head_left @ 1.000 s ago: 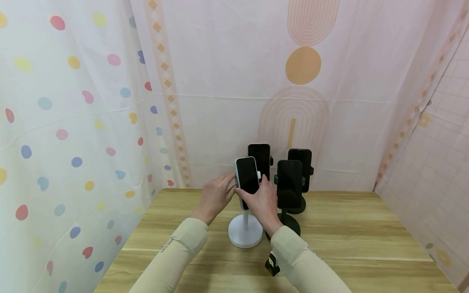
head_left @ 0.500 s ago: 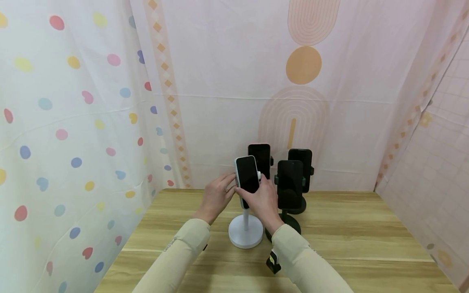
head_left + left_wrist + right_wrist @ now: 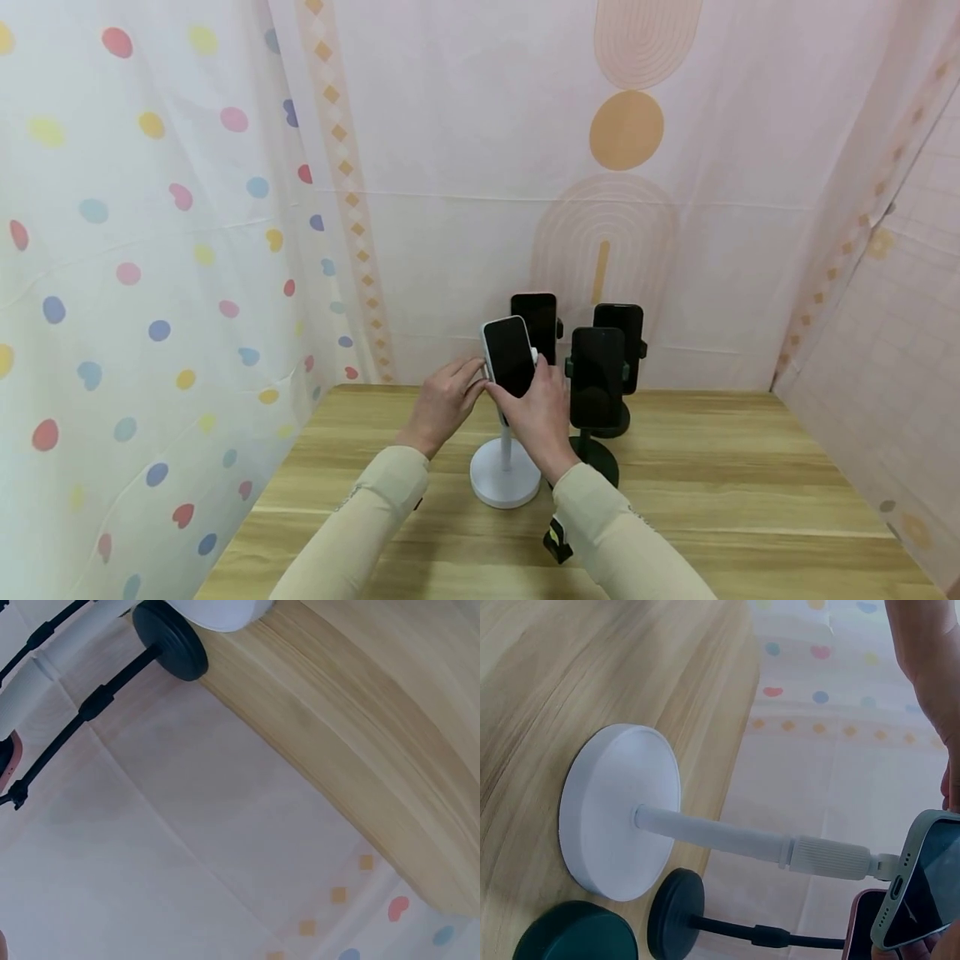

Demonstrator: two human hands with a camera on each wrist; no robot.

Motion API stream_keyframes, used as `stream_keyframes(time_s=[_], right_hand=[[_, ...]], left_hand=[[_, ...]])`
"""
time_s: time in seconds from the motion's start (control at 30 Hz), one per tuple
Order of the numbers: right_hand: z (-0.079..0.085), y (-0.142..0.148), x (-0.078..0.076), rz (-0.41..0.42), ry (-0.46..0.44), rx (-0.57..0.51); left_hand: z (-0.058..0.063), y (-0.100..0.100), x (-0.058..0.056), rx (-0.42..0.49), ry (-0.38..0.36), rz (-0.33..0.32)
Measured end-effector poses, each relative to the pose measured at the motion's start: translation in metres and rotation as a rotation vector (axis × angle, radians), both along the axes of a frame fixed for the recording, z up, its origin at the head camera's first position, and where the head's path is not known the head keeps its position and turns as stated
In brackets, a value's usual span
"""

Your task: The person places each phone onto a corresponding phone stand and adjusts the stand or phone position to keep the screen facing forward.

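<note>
A phone point(image 3: 507, 350) in a pale case leans on a white phone stand with a round base point(image 3: 495, 487) and an upright pole point(image 3: 712, 832). My left hand point(image 3: 444, 407) has its fingertips at the phone's left edge. With its thumb across the lower front and its fingers at the right edge, my right hand point(image 3: 538, 412) grips the phone. A white clamp arm point(image 3: 534, 355) shows at the phone's right side. In the right wrist view, the phone's point(image 3: 919, 885) port end faces the pole; the holder behind it is mostly hidden.
Close on the right, a dark green stand point(image 3: 600, 454) bears a black phone point(image 3: 597, 379). Behind are two more phones on dark stands, one back left point(image 3: 536, 321) and one back right point(image 3: 628, 333). Patterned curtains point(image 3: 450, 250) enclose the wooden table point(image 3: 712, 483).
The phone on the white stand has risen very slightly. Both hands keep their places at its edges, and the head view has shifted a little.
</note>
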State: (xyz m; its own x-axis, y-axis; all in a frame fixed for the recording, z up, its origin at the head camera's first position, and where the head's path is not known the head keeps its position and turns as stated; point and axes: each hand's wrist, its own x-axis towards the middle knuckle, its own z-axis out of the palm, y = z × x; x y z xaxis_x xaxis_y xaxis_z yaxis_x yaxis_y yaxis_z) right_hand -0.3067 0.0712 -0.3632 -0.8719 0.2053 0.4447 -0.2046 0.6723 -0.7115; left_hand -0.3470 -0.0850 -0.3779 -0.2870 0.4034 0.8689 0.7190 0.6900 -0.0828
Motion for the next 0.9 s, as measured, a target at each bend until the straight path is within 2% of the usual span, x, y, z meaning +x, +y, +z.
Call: stream_keyframes(time_s=[0.33,0.63,0.8,0.9], right_hand=[[-0.0005,-0.0033,0.0013,0.004,0.022,0.020],[-0.0016,-0.0014,0.0013,-0.004,0.019,0.046],[-0.0032,-0.0008,0.0000,-0.011,0.037,0.071],[-0.0045,-0.0004,-0.0007,-0.016,0.050,0.081]], left_hand=[[-0.0025,-0.0051,0.0002,-0.055,0.105,0.012],[-0.0035,-0.0071,-0.0005,-0.081,0.128,0.013],[-0.0032,-0.0083,-0.0013,-0.088,0.119,0.000],[-0.0025,-0.0088,0.0002,-0.064,0.056,-0.025]])
